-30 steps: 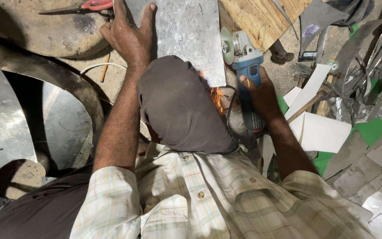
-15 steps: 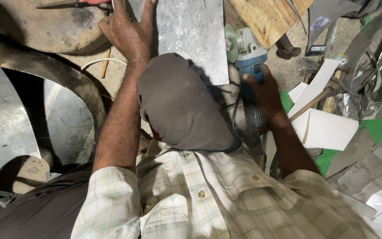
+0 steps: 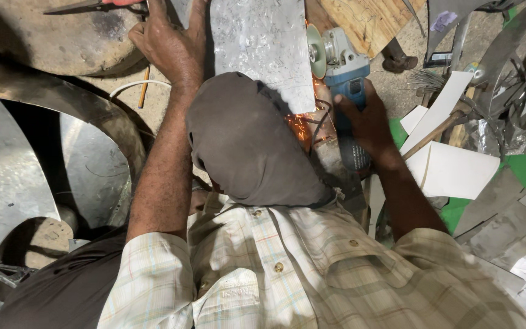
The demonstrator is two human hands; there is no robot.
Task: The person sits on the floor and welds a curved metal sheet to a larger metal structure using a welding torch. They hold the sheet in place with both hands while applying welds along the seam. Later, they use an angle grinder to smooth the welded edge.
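Observation:
My left hand (image 3: 171, 45) presses flat on the left edge of a grey metal sheet (image 3: 263, 49) lying on the ground in front of me. My right hand (image 3: 366, 125) grips the body of a blue angle grinder (image 3: 343, 70). Its disc (image 3: 316, 52) meets the sheet's right edge. Orange sparks (image 3: 299, 125) fly near the sheet's lower right corner. My cloth-covered head (image 3: 245, 140) hides the near part of the sheet.
A wooden board (image 3: 366, 21) lies beyond the grinder. Red-handled snips (image 3: 92, 5) rest on a round slab (image 3: 50, 36) at top left. Curved metal sheets (image 3: 13, 170) fill the left. White card pieces (image 3: 458, 170) and metal offcuts (image 3: 506, 225) crowd the right.
The grinder has crept a little farther along the sheet's right edge. Sparks faded half a second ago and show again now. My left hand stays pressed on the sheet.

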